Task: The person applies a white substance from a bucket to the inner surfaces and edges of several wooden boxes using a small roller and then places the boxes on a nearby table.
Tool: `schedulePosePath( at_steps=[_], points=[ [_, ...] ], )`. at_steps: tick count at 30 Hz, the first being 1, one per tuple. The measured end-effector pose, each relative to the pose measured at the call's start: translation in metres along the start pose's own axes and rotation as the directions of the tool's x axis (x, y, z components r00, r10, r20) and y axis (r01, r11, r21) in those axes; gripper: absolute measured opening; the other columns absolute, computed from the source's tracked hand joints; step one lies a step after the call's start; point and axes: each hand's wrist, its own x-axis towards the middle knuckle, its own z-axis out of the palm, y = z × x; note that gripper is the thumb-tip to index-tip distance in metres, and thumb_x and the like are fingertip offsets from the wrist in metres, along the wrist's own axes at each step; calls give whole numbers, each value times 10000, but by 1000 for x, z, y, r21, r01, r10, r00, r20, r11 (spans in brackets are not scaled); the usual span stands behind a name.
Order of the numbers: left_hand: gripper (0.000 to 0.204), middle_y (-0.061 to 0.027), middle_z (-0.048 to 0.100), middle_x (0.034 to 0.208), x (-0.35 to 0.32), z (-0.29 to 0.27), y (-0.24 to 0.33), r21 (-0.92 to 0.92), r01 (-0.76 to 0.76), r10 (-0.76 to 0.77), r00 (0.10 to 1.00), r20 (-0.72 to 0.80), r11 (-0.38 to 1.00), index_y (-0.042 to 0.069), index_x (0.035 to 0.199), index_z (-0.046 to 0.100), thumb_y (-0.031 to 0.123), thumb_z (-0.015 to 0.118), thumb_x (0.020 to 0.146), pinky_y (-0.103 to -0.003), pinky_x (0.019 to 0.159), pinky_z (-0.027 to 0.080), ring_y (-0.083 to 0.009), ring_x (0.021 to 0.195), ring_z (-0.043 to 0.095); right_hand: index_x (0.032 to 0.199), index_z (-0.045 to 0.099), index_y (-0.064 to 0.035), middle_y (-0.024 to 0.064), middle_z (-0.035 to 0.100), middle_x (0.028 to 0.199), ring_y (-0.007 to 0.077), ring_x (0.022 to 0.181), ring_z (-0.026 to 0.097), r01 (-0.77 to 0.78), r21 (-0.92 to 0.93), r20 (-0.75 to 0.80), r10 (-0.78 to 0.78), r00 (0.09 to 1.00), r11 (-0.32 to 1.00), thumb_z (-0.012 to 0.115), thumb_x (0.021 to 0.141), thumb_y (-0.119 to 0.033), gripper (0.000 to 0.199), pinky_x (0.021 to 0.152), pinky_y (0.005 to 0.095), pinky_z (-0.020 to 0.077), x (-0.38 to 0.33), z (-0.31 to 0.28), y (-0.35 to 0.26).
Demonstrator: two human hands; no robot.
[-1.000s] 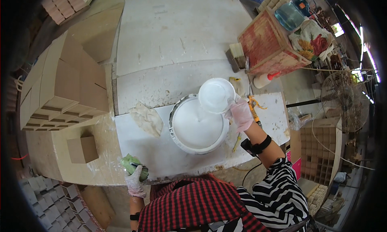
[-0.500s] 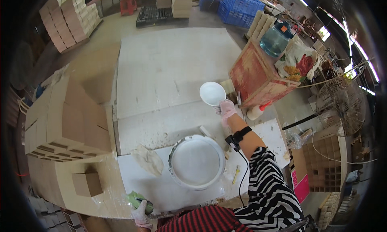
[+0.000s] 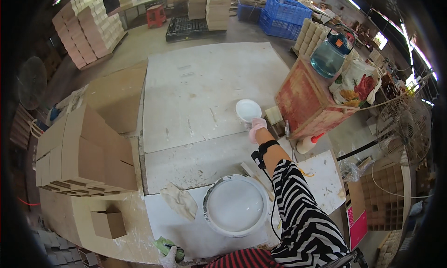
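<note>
My right hand point(image 3: 257, 129), in a thin pale glove, reaches out over the table and grips a small white bowl point(image 3: 248, 109) by its near edge. The bowl's inside faces up toward me. At the lower edge, my gloved left hand point(image 3: 169, 258) is closed around a green object point(image 3: 165, 244) with a dark part; its kind is unclear and the hand is partly cut off. Between the two hands lies a round white basin point(image 3: 235, 206) with a stained rim and white contents. Beside it, left, rests a crumpled cream cloth point(image 3: 180, 201).
An open cardboard box point(image 3: 108, 223) and a stack of boxes point(image 3: 88, 151) stand left. Right of the bowl are a small pale block point(image 3: 274, 115), a reddish wooden cabinet point(image 3: 305, 100) bearing a blue water jug point(image 3: 329, 58), and a red-tipped white bottle point(image 3: 307, 144). A fan point(image 3: 404, 128) stands far right.
The whole view has shifted. My right forearm has swung left with the bowl, which is now farther from the pale block. My left hand still holds the green object, lower in view.
</note>
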Motion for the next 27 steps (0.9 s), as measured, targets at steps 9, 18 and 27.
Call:
schedulePosePath(
  at_steps=[9, 18, 27],
  points=[
    [234, 17, 440, 726, 5, 8, 2, 10, 68, -68, 998, -19, 998, 166, 933, 473, -3, 582, 812, -213, 477, 390, -80, 587, 436, 969, 573, -50, 86, 646, 830, 189, 598, 606, -140, 509, -7, 167, 986, 849, 448, 872, -137, 181, 544, 285, 484, -27, -12, -19],
    [257, -32, 593, 786, 28, -18, -26, 63, -89, 98, 985, -141, 994, 22, 996, 584, 113, 675, 774, -254, 519, 472, -126, 620, 567, 1018, 602, -53, 130, 654, 903, 232, 844, 628, 639, -768, 605, -360, 710, -30, 613, 788, -290, 330, 716, 351, 489, -100, -82, 62],
    [291, -41, 599, 849, 30, -27, -33, 51, -191, 196, 975, -108, 980, 8, 1033, 587, 109, 675, 774, -268, 610, 488, -136, 701, 579, 1014, 589, -46, 178, 643, 905, 321, 903, 613, 395, -896, 406, 13, 914, 202, 687, 709, -325, 425, 778, 395, 478, -254, -100, 27]
  ],
)
